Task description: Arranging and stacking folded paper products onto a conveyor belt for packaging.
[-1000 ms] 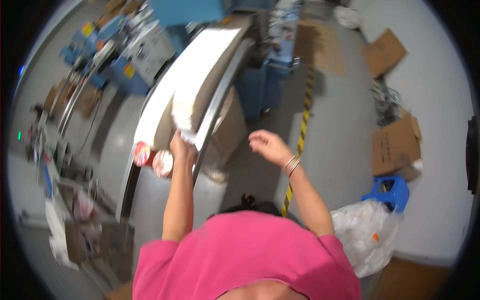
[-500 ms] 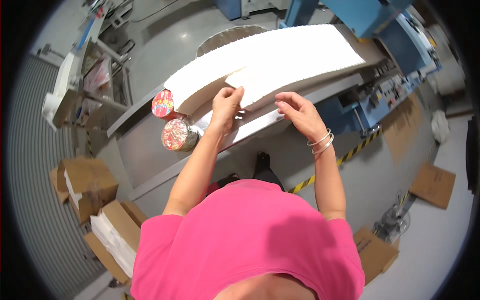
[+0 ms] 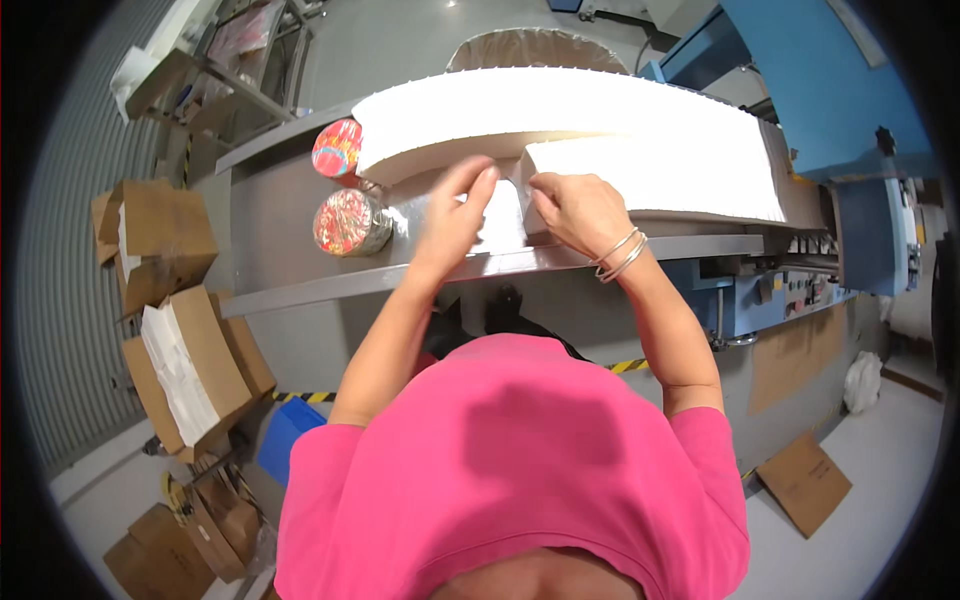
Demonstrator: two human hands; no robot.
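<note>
Two long rows of white sheets, packed tightly on edge, lie along a metal table point(image 3: 270, 195). At the left end of the shorter front row point(image 3: 680, 175) my right hand point(image 3: 585, 212) has its fingers curled in against the end; anything between the fingertips is hidden. My left hand point(image 3: 455, 215) hovers just left of that end, over the table, its fingers smeared by motion. Behind both hands runs the longer back row point(image 3: 500, 105). Two round wrapped packs with red patterned ends, a far pack point(image 3: 337, 148) and a near pack point(image 3: 345, 222), stand at the rows' left.
A blue machine point(image 3: 820, 90) adjoins the table's right end, with a control panel point(image 3: 790, 310) below. Beyond the table is a large lined bin point(image 3: 540, 48). Open cardboard boxes point(image 3: 190, 365) stand at left, near a metal rack point(image 3: 255, 70). A flat carton point(image 3: 803, 483) lies at right.
My left hand has come away from the front row's end. My right hand, earlier open beside that row, has moved to its end with fingers curled. The whole view has turned.
</note>
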